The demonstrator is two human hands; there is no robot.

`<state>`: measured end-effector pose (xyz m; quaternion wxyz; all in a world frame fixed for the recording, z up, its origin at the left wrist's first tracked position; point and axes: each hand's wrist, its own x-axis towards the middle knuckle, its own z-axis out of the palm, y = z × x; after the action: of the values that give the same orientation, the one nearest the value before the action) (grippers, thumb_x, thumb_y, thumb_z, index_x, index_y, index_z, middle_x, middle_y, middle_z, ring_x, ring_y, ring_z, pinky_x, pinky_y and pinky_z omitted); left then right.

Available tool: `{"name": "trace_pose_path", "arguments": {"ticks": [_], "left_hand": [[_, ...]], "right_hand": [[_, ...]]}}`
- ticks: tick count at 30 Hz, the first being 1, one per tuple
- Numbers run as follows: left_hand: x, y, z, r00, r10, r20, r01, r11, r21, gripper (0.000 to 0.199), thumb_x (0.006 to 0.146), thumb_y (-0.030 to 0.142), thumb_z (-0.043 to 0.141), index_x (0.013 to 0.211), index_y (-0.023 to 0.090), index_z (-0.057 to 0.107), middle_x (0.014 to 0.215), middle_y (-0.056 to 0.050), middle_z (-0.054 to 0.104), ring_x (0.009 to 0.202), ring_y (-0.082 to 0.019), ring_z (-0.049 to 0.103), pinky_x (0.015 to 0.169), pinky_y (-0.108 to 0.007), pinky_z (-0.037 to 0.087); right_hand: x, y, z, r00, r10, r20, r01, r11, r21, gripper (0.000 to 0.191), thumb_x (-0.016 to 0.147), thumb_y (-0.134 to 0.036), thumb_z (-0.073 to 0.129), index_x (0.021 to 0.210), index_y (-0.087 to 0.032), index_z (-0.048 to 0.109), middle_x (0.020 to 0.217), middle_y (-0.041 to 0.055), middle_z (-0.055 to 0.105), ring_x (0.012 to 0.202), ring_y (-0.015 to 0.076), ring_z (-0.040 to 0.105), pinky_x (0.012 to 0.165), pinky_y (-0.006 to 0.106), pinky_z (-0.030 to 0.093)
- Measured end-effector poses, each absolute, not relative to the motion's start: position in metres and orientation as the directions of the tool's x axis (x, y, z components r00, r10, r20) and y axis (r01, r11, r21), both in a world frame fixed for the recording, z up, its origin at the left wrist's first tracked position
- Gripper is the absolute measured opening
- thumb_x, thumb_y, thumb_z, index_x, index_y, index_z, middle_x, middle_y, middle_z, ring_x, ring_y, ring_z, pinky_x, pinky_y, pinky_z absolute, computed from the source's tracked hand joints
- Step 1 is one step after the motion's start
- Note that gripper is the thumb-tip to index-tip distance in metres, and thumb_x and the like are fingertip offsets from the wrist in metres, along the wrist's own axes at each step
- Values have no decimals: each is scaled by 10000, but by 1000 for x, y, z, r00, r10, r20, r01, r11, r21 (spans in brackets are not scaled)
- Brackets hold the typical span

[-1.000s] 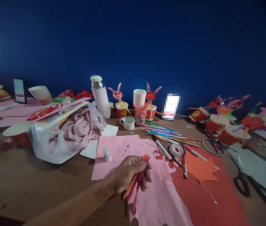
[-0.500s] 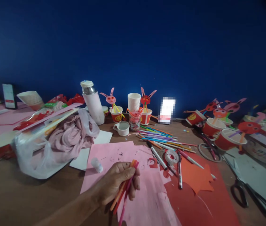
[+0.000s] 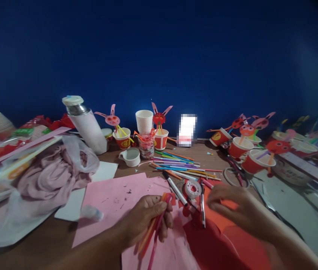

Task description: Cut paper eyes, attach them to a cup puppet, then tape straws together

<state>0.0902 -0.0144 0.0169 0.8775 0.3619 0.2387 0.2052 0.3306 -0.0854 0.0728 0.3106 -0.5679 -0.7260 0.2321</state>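
Note:
My left hand [image 3: 152, 215] is closed around a few thin straw-like sticks [image 3: 159, 225], orange, red and pink, held slantwise above pink paper [image 3: 105, 195]. My right hand [image 3: 232, 204] is over orange paper [image 3: 215, 217], beside a pen with a pink end [image 3: 207, 183], most of which it hides. Its fingers are curved and blurred; I cannot tell whether they grip the pen. Just left of it lie a tape roll [image 3: 192, 188], a dark slim pen [image 3: 203, 210] and a white marker [image 3: 177, 191]. Red paper [image 3: 209, 243] lies beneath.
Loose coloured sticks [image 3: 176, 163] lie behind the papers. Paper cups with paper figures [image 3: 122, 138] stand along the wall and at right. A white flask [image 3: 87, 127], a mug [image 3: 131, 156] and a plastic bag with cloth [image 3: 49, 172] are leftward; scissors [image 3: 268, 202] lie right.
My right hand has come into view from the right, over the orange paper and pen. My left hand still holds the sticks. The view has turned slightly right.

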Motion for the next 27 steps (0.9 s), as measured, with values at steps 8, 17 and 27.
{"name": "trace_pose_path", "arguments": {"ticks": [8, 17, 27], "left_hand": [[90, -6, 13, 746, 584, -319, -194, 649, 736, 213, 758, 319, 583, 742, 107, 578, 578, -33, 618, 392, -99, 553, 396, -201, 455], [90, 4, 22, 712, 658, -248, -185, 516, 837, 248, 773, 340, 567, 845, 103, 593, 581, -35, 608, 471, -100, 545, 453, -205, 461], [87, 2, 31, 723, 664, -190, -136, 406, 904, 261, 752, 364, 598, 764, 104, 592, 703, -75, 641, 561, -127, 592, 556, -233, 463]], "right_hand": [[325, -49, 47, -166, 986, 0, 951, 160, -264, 159, 722, -151, 587, 824, -234, 678, 873, 68, 589, 834, 209, 537, 709, 315, 425], [328, -38, 58, -268, 963, -35, 270, 40, -962, 287, 843, -426, 444, 814, -161, 550, 743, 12, 533, 666, 120, 489, 618, 243, 388], [273, -24, 36, -232, 962, -146, -34, -158, -987, 399, 793, -529, 463, 647, -157, 470, 539, -46, 415, 452, 62, 315, 440, 195, 255]]}}
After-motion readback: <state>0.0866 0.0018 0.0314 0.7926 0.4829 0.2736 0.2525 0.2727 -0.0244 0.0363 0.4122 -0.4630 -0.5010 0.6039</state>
